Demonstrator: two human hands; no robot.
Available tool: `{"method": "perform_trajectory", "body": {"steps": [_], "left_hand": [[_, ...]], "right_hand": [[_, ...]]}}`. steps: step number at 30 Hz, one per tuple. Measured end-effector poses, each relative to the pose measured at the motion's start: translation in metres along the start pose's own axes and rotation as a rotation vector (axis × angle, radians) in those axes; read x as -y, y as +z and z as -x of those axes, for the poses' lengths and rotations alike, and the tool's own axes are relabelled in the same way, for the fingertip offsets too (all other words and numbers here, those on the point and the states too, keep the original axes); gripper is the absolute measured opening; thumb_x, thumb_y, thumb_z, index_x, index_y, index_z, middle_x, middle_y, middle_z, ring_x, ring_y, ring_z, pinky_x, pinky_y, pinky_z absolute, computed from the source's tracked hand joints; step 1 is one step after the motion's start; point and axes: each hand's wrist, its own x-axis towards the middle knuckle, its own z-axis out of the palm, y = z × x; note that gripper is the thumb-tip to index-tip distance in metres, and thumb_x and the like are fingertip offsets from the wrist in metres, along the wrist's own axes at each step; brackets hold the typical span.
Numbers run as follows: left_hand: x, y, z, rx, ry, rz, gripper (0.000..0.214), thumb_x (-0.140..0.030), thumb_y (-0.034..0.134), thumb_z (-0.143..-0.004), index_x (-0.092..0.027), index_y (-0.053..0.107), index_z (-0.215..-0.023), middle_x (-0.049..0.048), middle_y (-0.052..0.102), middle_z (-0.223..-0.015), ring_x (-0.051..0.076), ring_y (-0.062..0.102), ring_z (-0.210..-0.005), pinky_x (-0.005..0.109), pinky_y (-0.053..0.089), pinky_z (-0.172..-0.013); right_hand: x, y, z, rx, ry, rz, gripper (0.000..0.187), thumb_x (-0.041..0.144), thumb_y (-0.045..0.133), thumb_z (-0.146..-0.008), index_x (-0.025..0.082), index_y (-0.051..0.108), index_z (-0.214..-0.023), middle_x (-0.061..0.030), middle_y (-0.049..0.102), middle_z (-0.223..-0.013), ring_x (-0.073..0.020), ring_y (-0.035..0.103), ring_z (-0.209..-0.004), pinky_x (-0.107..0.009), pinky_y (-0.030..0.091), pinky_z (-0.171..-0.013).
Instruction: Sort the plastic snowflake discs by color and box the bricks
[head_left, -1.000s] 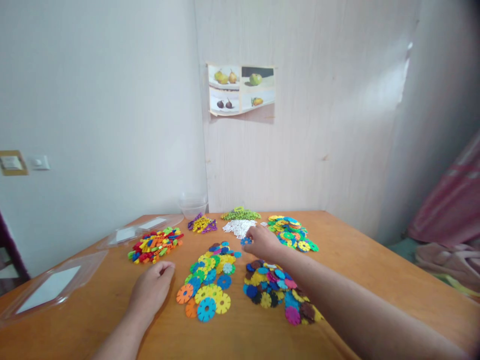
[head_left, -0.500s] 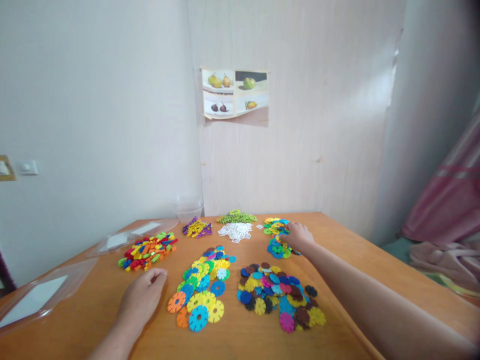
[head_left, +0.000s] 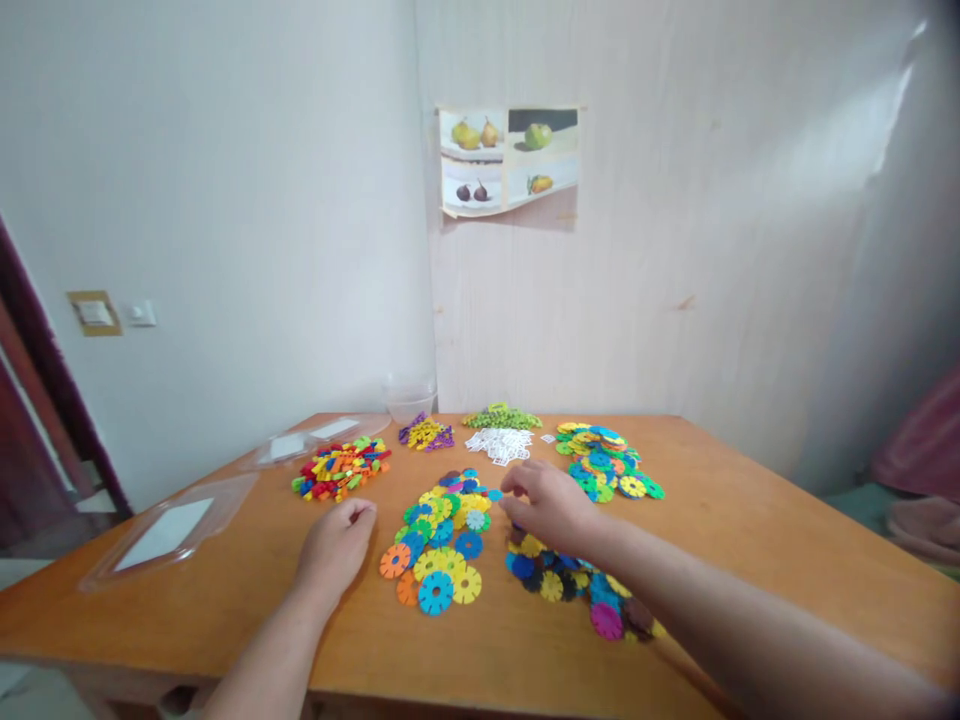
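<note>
My left hand (head_left: 334, 555) rests on the table with its fingers curled closed, and nothing shows in it. It lies just left of the middle pile of slotted flower discs (head_left: 440, 560) in yellow, blue, green and orange. My right hand (head_left: 551, 505) hovers with bent fingers, thumb and forefinger apart, at the right edge of that pile, close to a small blue disc (head_left: 495, 495). No piece is visible between its fingers. Hand and forearm partly cover a darker pile of discs (head_left: 551, 585) in brown, black, blue and magenta. Another disc pile (head_left: 611, 465) lies behind the right wrist.
On the wooden table (head_left: 750, 520) are a pile of small red, orange and green pieces (head_left: 343, 468), purple-yellow pieces (head_left: 427, 433), green pieces (head_left: 501, 417) and white pieces (head_left: 500, 444). A clear tub (head_left: 410, 398) stands at the back; clear plastic lids (head_left: 169, 530) lie at the left.
My right hand has moved left and nearer, from the far right disc pile to the middle pile. My left hand stays closed on the table. The view has turned slightly left.
</note>
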Motion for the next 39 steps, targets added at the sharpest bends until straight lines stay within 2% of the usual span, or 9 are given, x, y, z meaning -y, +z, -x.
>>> {"method": "perform_trajectory", "body": {"steps": [4, 9, 16, 22, 25, 29, 33, 36, 39], "left_hand": [[0.001, 0.000, 0.000, -0.007, 0.012, 0.004, 0.031, -0.044, 0.047, -0.084, -0.021, 0.068, -0.082, 0.0033, 0.076, -0.086, 0.022, 0.068, -0.085, 0.026, 0.044, -0.068], [0.005, 0.002, -0.002, -0.005, 0.027, 0.011, 0.032, -0.044, 0.047, -0.084, -0.021, 0.069, -0.083, 0.0033, 0.076, -0.086, 0.022, 0.068, -0.084, 0.027, 0.043, -0.069], [0.004, 0.001, -0.004, 0.014, 0.004, 0.007, 0.033, -0.047, 0.047, -0.083, -0.022, 0.068, -0.082, 0.0027, 0.075, -0.085, 0.023, 0.068, -0.085, 0.027, 0.043, -0.068], [0.006, 0.001, -0.006, 0.012, 0.001, 0.022, 0.033, -0.047, 0.048, -0.082, -0.022, 0.069, -0.082, 0.0040, 0.076, -0.089, 0.024, 0.068, -0.087, 0.028, 0.045, -0.070], [0.007, 0.000, -0.007, 0.014, 0.005, 0.022, 0.031, -0.046, 0.049, -0.082, -0.022, 0.069, -0.081, 0.0039, 0.077, -0.090, 0.024, 0.068, -0.088, 0.028, 0.045, -0.071], [0.005, -0.001, -0.006, 0.021, -0.018, 0.013, 0.031, -0.045, 0.049, -0.082, -0.022, 0.069, -0.083, 0.0038, 0.077, -0.091, 0.025, 0.068, -0.091, 0.029, 0.046, -0.073], [0.003, -0.001, -0.004, 0.032, -0.025, 0.014, 0.032, -0.047, 0.046, -0.083, -0.023, 0.068, -0.084, 0.0034, 0.076, -0.091, 0.025, 0.068, -0.091, 0.029, 0.046, -0.073], [0.002, -0.002, -0.004, 0.034, -0.025, 0.018, 0.032, -0.047, 0.046, -0.083, -0.023, 0.067, -0.082, 0.0030, 0.076, -0.090, 0.025, 0.068, -0.090, 0.029, 0.046, -0.071], [0.000, -0.003, -0.004, 0.017, -0.041, 0.023, 0.030, -0.046, 0.048, -0.081, -0.023, 0.068, -0.081, 0.0028, 0.076, -0.092, 0.025, 0.068, -0.092, 0.029, 0.047, -0.072]], "right_hand": [[0.046, 0.018, 0.017, 0.145, -0.159, -0.023, 0.031, 0.045, 0.061, -0.084, 0.023, 0.072, -0.102, -0.0062, 0.069, -0.097, -0.0226, 0.061, -0.094, -0.030, 0.042, -0.078], [0.078, 0.033, 0.027, 0.231, -0.163, 0.090, 0.052, 0.064, 0.060, -0.076, 0.020, 0.071, -0.102, -0.0129, 0.068, -0.105, -0.0305, 0.061, -0.099, -0.038, 0.047, -0.079], [0.087, 0.042, 0.022, 0.280, -0.121, 0.096, 0.046, 0.057, 0.060, -0.074, 0.019, 0.069, -0.099, -0.0140, 0.068, -0.104, -0.0313, 0.063, -0.096, -0.038, 0.048, -0.075], [0.077, 0.048, 0.021, 0.262, 0.027, -0.121, 0.024, 0.041, 0.062, -0.076, 0.024, 0.068, -0.092, -0.0024, 0.071, -0.090, -0.0197, 0.063, -0.080, -0.026, 0.040, -0.061], [0.061, 0.046, 0.016, 0.238, 0.052, -0.284, 0.015, 0.034, 0.060, -0.079, 0.021, 0.067, -0.083, 0.0008, 0.068, -0.078, -0.0134, 0.058, -0.068, -0.022, 0.035, -0.056], [0.023, 0.031, -0.001, 0.067, 0.180, -0.505, 0.013, 0.031, 0.060, -0.079, 0.018, 0.064, -0.079, 0.0033, 0.060, -0.065, -0.0101, 0.051, -0.058, -0.020, 0.035, -0.052], [-0.038, 0.006, -0.017, -0.211, 0.448, -0.643, 0.011, 0.029, 0.063, -0.072, 0.018, 0.061, -0.072, 0.0042, 0.057, -0.060, -0.0095, 0.050, -0.054, -0.020, 0.037, -0.051], [-0.088, -0.009, -0.017, -0.342, 0.567, -0.621, 0.010, 0.026, 0.057, -0.071, 0.019, 0.057, -0.064, 0.0042, 0.050, -0.053, -0.0097, 0.044, -0.049, -0.021, 0.032, -0.046], [-0.129, -0.014, -0.011, -0.439, 0.685, -0.610, 0.018, 0.023, 0.056, -0.069, 0.020, 0.049, -0.053, 0.0050, 0.040, -0.044, -0.0092, 0.034, -0.042, -0.023, 0.026, -0.042]]}}
